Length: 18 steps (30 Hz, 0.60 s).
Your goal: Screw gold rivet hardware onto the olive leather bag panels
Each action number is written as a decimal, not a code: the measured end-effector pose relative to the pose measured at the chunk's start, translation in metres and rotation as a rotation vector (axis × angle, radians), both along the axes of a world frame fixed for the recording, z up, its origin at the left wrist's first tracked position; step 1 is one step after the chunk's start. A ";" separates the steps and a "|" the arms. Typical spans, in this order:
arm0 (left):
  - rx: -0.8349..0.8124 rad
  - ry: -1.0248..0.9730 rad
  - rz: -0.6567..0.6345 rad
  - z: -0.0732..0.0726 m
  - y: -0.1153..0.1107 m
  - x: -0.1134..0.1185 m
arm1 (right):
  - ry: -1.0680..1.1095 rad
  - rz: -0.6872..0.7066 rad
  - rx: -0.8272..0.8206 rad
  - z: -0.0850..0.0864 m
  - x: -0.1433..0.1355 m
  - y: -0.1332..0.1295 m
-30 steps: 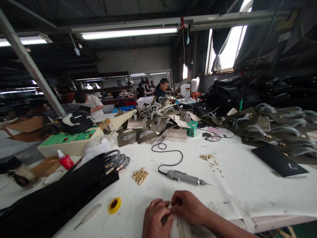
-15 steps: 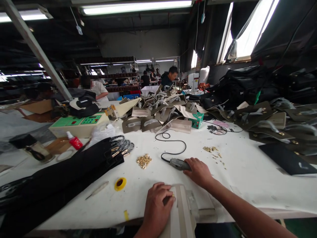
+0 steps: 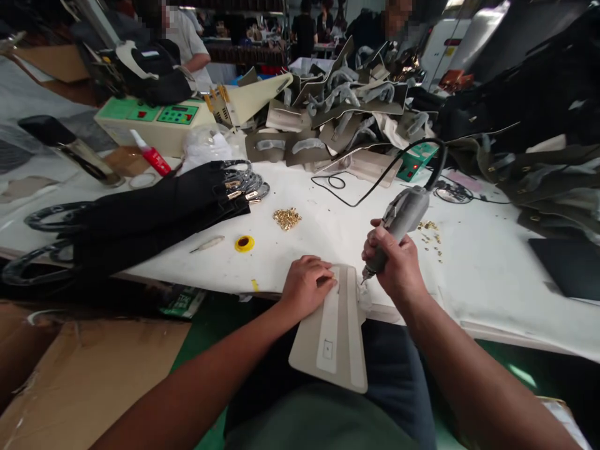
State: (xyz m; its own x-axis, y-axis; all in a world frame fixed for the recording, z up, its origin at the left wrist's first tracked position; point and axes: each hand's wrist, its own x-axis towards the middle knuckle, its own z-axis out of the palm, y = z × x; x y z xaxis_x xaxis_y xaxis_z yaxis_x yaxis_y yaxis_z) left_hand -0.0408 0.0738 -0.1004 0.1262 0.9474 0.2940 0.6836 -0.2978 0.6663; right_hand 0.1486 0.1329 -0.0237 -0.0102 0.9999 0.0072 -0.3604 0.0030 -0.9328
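My right hand is wrapped round a grey corded electric screwdriver, held tilted with its tip pointing down beside a beige panel. The panel lies over the table's front edge, its lower part above my lap. My left hand rests on the panel's upper left edge, fingers curled and pressed together near the top; something tiny at the fingertips is too small to name. Behind my left hand sits a pile of gold fittings. A yellow tape roll and a pointed tool lie to its left.
Black bags with handles cover the left of the table. Brown panels are heaped at the back, near a green box. A green-topped machine stands back left. People are in the background.
My right hand has lifted the screwdriver off the table and brought it over beside the panel, tip down. The view has tilted downward. My left hand stays on the panel.
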 end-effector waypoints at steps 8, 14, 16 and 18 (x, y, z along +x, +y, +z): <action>0.028 0.027 -0.013 -0.002 -0.001 0.000 | -0.145 -0.079 0.043 -0.025 -0.045 -0.010; 0.028 0.041 -0.019 0.001 -0.002 -0.001 | -0.134 -0.057 0.105 -0.030 -0.051 -0.013; 0.027 0.044 -0.020 0.001 -0.002 -0.001 | -0.144 -0.046 0.107 -0.032 -0.052 -0.014; 0.024 0.045 -0.021 0.001 -0.001 -0.001 | -0.171 -0.046 0.123 -0.034 -0.052 -0.013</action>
